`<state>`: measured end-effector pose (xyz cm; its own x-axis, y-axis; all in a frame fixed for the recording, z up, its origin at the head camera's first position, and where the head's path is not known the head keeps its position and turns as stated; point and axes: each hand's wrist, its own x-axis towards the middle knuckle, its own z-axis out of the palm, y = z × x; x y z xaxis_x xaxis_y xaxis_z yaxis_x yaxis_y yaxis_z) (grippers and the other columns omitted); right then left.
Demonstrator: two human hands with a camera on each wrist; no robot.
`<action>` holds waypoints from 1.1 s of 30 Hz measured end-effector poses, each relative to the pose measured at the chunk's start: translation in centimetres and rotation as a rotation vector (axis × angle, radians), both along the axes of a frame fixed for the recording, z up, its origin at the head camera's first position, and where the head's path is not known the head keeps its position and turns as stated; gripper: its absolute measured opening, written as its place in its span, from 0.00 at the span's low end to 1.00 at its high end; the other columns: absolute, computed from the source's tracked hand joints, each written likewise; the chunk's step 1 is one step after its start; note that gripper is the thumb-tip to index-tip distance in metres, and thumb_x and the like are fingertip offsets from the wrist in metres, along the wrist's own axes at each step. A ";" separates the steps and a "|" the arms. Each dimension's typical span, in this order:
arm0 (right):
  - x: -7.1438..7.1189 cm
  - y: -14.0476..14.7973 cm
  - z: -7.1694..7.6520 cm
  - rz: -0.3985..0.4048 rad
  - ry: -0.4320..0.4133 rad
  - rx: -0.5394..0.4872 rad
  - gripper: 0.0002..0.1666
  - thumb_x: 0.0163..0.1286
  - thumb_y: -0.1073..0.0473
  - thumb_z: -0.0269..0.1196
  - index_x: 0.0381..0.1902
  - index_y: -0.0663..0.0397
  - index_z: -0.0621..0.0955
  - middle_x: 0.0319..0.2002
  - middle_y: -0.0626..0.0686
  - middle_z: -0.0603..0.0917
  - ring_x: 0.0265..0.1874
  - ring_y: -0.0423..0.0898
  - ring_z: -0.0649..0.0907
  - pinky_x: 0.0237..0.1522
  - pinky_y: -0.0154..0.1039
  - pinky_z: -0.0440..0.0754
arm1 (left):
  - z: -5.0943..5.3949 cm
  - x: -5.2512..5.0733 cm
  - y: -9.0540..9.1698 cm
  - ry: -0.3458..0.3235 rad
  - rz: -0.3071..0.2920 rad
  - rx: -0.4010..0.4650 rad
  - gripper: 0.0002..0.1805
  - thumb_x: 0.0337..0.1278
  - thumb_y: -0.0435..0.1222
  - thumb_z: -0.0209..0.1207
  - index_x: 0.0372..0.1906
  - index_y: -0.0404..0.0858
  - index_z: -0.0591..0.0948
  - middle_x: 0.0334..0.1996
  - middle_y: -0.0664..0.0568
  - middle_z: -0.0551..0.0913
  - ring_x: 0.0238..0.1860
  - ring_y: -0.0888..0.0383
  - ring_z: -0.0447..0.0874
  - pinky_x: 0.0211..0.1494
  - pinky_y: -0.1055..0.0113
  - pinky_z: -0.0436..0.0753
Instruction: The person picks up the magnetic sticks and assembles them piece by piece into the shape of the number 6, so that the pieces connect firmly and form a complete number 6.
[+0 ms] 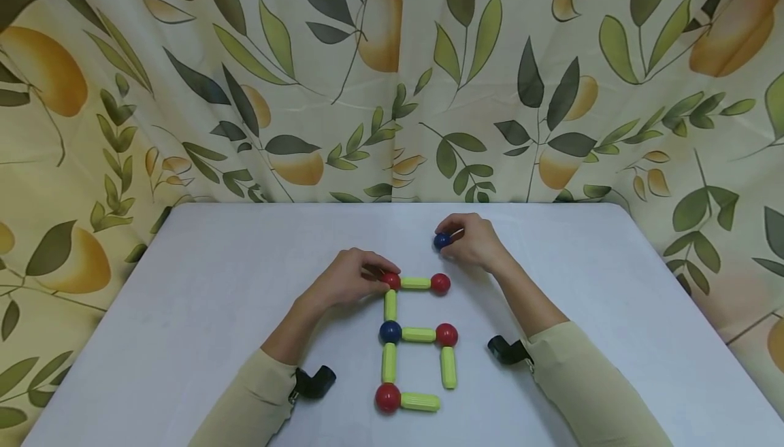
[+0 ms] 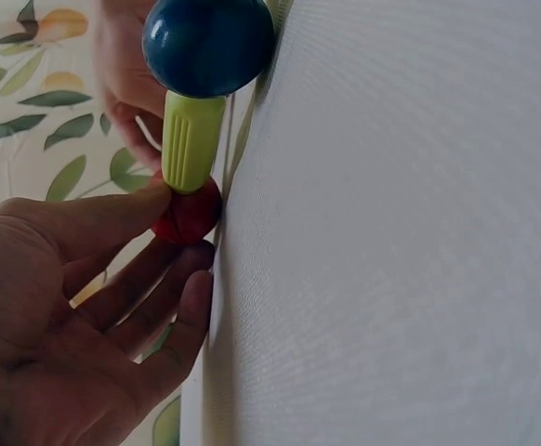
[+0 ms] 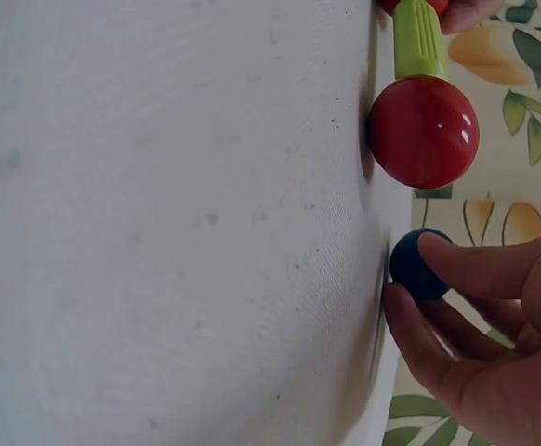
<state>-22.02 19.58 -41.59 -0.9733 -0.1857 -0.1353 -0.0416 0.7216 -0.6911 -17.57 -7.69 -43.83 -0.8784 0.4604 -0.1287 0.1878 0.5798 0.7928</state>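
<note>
On the white table lies a figure of yellow-green rods and coloured balls. My left hand (image 1: 355,277) pinches the red ball (image 1: 391,281) at its upper left corner, between thumb and fingertips; the left wrist view shows a rod (image 2: 192,139) joining that ball to a blue ball (image 2: 208,42). Beyond the figure's top edge, my right hand (image 1: 474,241) holds a loose blue ball (image 1: 442,241) between thumb and fingers, close to the tabletop. A red ball (image 1: 440,284) at the figure's upper right sits just nearer than it, apart from it.
A red ball (image 1: 446,335) ends the middle rod, with another rod (image 1: 449,368) pointing down from it. At bottom left, a red ball (image 1: 388,398) carries a rod (image 1: 420,402) with a free right end. A patterned curtain (image 1: 392,93) hangs behind the table (image 1: 245,243).
</note>
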 end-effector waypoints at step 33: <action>6.0 1.7 1.5 -0.025 0.037 -0.025 0.17 0.63 0.62 0.74 0.51 0.50 0.87 0.46 0.53 0.90 0.47 0.51 0.88 0.50 0.47 0.84 | 0.1 0.2 0.0 0.009 0.004 0.001 0.15 0.61 0.33 0.71 0.52 0.49 0.90 0.50 0.56 0.89 0.50 0.57 0.86 0.57 0.61 0.86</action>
